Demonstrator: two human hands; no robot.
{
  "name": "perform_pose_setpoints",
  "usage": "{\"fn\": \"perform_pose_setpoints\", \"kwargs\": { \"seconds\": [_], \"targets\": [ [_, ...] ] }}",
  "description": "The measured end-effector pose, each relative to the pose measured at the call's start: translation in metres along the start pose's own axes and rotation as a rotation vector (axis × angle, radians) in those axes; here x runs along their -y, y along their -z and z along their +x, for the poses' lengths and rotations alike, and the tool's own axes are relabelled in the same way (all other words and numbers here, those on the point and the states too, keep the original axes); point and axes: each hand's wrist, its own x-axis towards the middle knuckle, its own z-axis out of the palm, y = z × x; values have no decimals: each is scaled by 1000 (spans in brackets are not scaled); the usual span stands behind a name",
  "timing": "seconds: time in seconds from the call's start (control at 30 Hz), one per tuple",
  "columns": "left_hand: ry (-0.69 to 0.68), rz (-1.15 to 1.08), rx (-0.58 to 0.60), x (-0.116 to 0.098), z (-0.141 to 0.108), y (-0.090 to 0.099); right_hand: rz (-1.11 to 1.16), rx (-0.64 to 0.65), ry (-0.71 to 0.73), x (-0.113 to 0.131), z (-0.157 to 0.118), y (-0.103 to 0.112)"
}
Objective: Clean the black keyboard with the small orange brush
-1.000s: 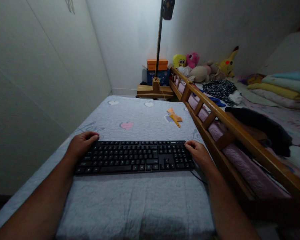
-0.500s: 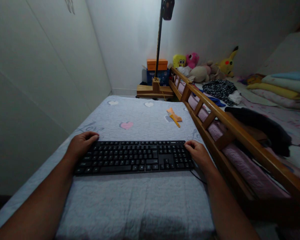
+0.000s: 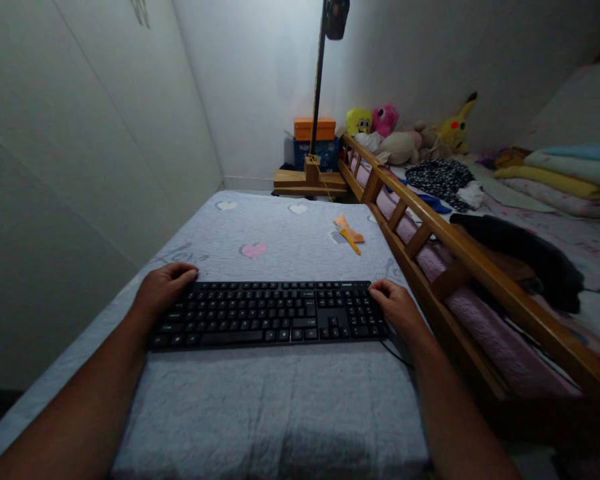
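A black computer keyboard lies crosswise on a pale blue quilted cover, keys facing up. My left hand is closed at its left end, with the thumb and fingers near the upper left corner. At the opposite end my right hand pinches the upper right corner. A thin black cable runs out from under my right hand. Farther off, a brush with a yellow handle rests partly on an orange cloth.
A wooden bed rail runs along the right side, with clothes and plush toys beyond it. White cabinet doors stand at the left. A lamp pole on a wooden base and an orange box are at the far end.
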Motion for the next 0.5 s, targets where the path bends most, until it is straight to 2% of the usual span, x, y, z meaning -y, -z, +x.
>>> {"fn": "perform_pose_setpoints", "kwargs": {
  "seconds": [0.5],
  "targets": [
    [-7,6,5,1,1,-1,-2,7,-33,-8,2,0]
  ]
}}
